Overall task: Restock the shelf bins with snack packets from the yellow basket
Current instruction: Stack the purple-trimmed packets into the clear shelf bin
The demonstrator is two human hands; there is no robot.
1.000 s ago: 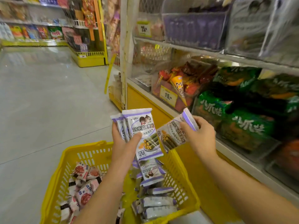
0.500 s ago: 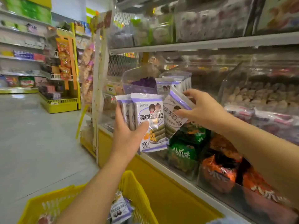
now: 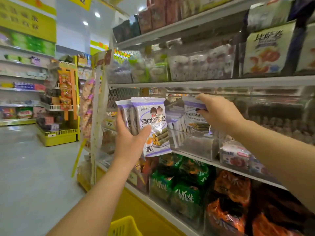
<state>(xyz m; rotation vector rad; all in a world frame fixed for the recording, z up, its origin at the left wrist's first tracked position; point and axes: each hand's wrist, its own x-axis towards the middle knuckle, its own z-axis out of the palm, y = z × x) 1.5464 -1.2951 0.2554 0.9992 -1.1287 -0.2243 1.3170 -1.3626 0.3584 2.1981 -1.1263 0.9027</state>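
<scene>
Purple-white packets (image 3: 151,120) clasped in left grip (image 3: 131,143), right grip (image 3: 219,114) pinching single packet (image 3: 194,108) at clear bin (image 3: 201,149)

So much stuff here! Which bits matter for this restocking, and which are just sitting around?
Part of the job: left hand, purple-white packets it holds, right hand, single packet it pinches, clear bin, yellow basket.
Just lying about: green packets, orange packets, far yellow rack.

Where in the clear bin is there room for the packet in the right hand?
Free: front of the clear plastic bin, between the upright row of purple-white packets and the bin's right wall. Crowded: its left side, where that row stands.
</scene>
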